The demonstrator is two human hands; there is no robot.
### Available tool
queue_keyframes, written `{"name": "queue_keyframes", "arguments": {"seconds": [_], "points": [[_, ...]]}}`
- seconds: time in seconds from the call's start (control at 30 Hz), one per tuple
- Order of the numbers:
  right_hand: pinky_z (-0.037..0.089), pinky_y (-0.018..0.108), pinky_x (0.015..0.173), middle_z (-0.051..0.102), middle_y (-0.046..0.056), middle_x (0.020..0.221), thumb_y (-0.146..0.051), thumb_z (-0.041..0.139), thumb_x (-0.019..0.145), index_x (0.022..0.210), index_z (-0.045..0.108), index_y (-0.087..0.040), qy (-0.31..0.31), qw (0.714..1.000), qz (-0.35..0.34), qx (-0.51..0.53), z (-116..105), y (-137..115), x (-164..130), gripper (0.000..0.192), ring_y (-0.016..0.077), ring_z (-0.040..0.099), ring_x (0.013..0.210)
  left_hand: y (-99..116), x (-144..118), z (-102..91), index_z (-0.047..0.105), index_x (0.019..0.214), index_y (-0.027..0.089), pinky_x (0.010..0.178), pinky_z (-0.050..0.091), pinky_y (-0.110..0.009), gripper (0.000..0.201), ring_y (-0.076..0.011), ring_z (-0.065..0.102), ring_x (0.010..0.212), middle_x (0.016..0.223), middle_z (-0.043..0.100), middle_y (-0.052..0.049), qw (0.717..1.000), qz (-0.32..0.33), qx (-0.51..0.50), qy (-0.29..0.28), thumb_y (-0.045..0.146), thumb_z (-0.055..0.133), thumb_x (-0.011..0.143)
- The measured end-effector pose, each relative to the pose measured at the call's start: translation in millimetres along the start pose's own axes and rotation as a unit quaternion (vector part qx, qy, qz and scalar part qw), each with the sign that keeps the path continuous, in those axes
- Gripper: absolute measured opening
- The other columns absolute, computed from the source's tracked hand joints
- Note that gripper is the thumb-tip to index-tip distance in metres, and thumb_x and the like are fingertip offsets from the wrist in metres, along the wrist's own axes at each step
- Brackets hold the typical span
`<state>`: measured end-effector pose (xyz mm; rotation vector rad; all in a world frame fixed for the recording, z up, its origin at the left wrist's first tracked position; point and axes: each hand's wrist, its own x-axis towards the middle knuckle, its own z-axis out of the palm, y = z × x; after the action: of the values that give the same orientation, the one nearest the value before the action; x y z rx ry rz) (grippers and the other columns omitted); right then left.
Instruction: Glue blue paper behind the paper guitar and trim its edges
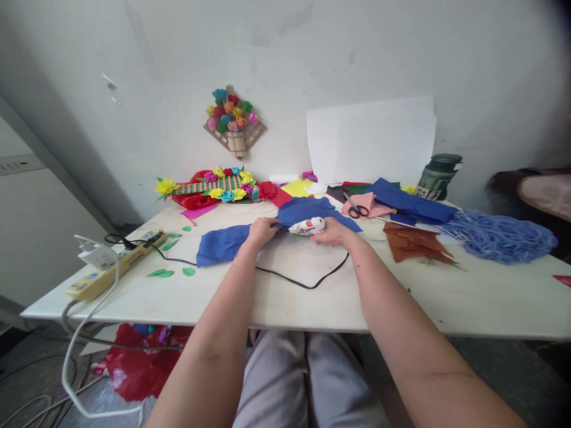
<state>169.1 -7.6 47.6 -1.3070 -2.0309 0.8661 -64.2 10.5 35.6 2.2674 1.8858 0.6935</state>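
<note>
Blue paper [232, 241] lies mid-table toward the far edge, its edge pinched in my left hand [262, 230]. Just beside it my right hand [332, 232] grips the white glue gun [307, 226], whose black cord [307, 278] loops toward the table's [276, 297] near edge.

A sheet of blue crepe paper [223, 244] lies crumpled and spread flat, running from beyond the left hand [262, 230] across and behind the right hand [332, 232]; the left hand pinches its edge. A small white glue gun [307, 226], seemingly patterned, lies between the hands on the paper, gripped by the right hand, its black cord [307, 279] looping nearer the body.
</note>
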Motion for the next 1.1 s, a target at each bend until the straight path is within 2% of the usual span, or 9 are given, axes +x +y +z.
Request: {"name": "queue_keyframes", "arguments": {"seconds": [0.1,0.2,0.27,0.4,0.5,0.6,0.7,0.9,1.1], "points": [[0.029,0.021,0.031,0.063,0.001,0.052,-0.023,0.063,0.058,0.055,0.062,-0.016,-0.036,0.994,-0.002,0.099,-6,-6,-8,0.008,0.0068,0.037,0.030,2,-6,-0.9,0.069,0.104,0.027,0.079,0.047,-0.026,0.031,-0.0210,0.063,0.094,0.101,0.070,-0.001,1.000,0.007,0.016,-0.013,0.036,0.053,0.080],[0.030,0.023,0.032,0.065,0.002,0.054,-0.031,0.065,0.060,0.057,0.060,-0.017,-0.011,0.982,-0.044,0.185,-10,-12,-14,0.016,0.0071,0.037,0.031,5,-14,-4.0,0.067,0.109,0.025,0.083,0.046,-0.028,0.045,-0.0237,0.063,0.096,0.103,0.070,-0.004,0.999,0.024,0.030,-0.022,0.053,0.054,0.076],[0.030,0.024,0.034,0.063,0.003,0.051,-0.037,0.066,0.061,0.055,0.058,-0.018,0.004,0.976,-0.056,0.209,-10,-16,-17,0.021,0.0082,0.038,0.032,6,-17,-6.6,0.067,0.110,0.025,0.093,0.041,-0.029,0.052,-0.0236,0.060,0.104,0.109,0.068,-0.003,0.998,0.057,0.017,-0.018,0.061,0.045,0.079],[0.029,0.026,0.035,0.057,0.002,0.043,-0.043,0.065,0.065,0.053,0.058,-0.019,0.022,0.970,-0.079,0.231,-7,-16,-15,0.028,0.0100,0.039,0.032,5,-14,-6.8,0.064,0.114,0.025,0.111,0.019,-0.034,0.057,-0.0177,0.045,0.124,0.121,0.061,0.000,0.997,0.080,0.010,-0.005,0.049,0.017,0.093],[0.028,0.026,0.034,0.058,0.002,0.044,-0.042,0.065,0.066,0.056,0.060,-0.018,0.027,0.964,-0.099,0.246,-5,-13,-12,0.027,0.0097,0.038,0.031,7,-10,-0.7,0.054,0.126,0.024,0.113,0.012,-0.039,0.056,-0.0168,0.030,0.134,0.134,0.050,0.000,0.996,0.069,0.045,-0.036,0.045,0.013,0.094],[0.029,0.026,0.034,0.059,0.002,0.045,-0.039,0.066,0.066,0.058,0.061,-0.018,0.024,0.960,-0.101,0.260,-4,-8,-8,0.023,0.0097,0.039,0.030,13,-11,6.0,0.044,0.134,0.025,0.113,0.010,-0.042,0.054,-0.0167,0.024,0.136,0.143,0.038,0.000,0.989,0.086,0.096,-0.065,0.046,0.015,0.093],[0.029,0.025,0.033,0.064,0.002,0.052,-0.036,0.068,0.066,0.061,0.061,-0.017,0.027,0.957,-0.102,0.269,-2,-4,-5,0.020,0.0091,0.041,0.030,19,-14,9.3,0.039,0.136,0.024,0.112,0.011,-0.042,0.057,-0.0158,0.026,0.136,0.145,0.036,-0.002,0.980,0.098,0.147,-0.094,0.049,0.014,0.092],[0.031,0.024,0.034,0.066,0.004,0.057,-0.036,0.067,0.068,0.063,0.061,-0.017,0.029,0.961,-0.093,0.257,1,3,0,0.021,0.0087,0.043,0.031,23,-18,10.7,0.028,0.142,0.022,0.112,0.011,-0.045,0.065,-0.0178,0.014,0.139,0.151,0.020,-0.002,0.972,0.066,0.174,-0.147,0.056,0.011,0.089],[0.028,0.023,0.032,0.067,0.004,0.058,-0.036,0.067,0.066,0.063,0.060,-0.016,0.029,0.963,-0.067,0.259,3,1,0,0.022,0.0085,0.043,0.030,25,-19,15.3,0.030,0.141,0.020,0.112,0.010,-0.046,0.067,-0.0195,0.014,0.139,0.150,0.023,-0.003,0.970,0.063,0.198,-0.126,0.057,0.013,0.089]]}}
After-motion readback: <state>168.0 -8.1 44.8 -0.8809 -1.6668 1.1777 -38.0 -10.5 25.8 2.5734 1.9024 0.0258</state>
